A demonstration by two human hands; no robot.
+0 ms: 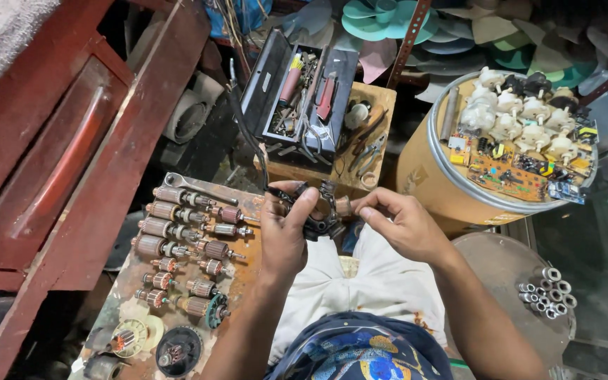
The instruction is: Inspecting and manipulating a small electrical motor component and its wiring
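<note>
Red wooden cabinet (72, 148) along the left edge. Beside it, a rusty board (244, 274) carrying rows of motor armatures (177, 232), laid side by side, shafts pointing right; likely sorted so each can be picked singly. Wrench (198, 188) lies above the top row.

Centre, over the lap: left hand (283, 232) closed around a small dark motor part (318, 225), thumb across its upper face, fingers wrapped beneath; grip looks meant to steady it. A black cable (248, 137) runs up from that hand. Right hand (399, 225) sits just beside, fingertips (359, 209) pinched narrow at the part's right end, on a small brownish piece there. The part lies between both hands, mostly hidden by the left palm.

Behind the hands, an open toolbox (304, 95) on a wooden box, pliers beside it, within reach.

Right: cardboard drum (423, 176) topped with circuit boards (508, 176) and white motors (522, 112). Lower right, a round metal stool (501, 281) with a cluster of small metal sleeves (547, 292).
</note>
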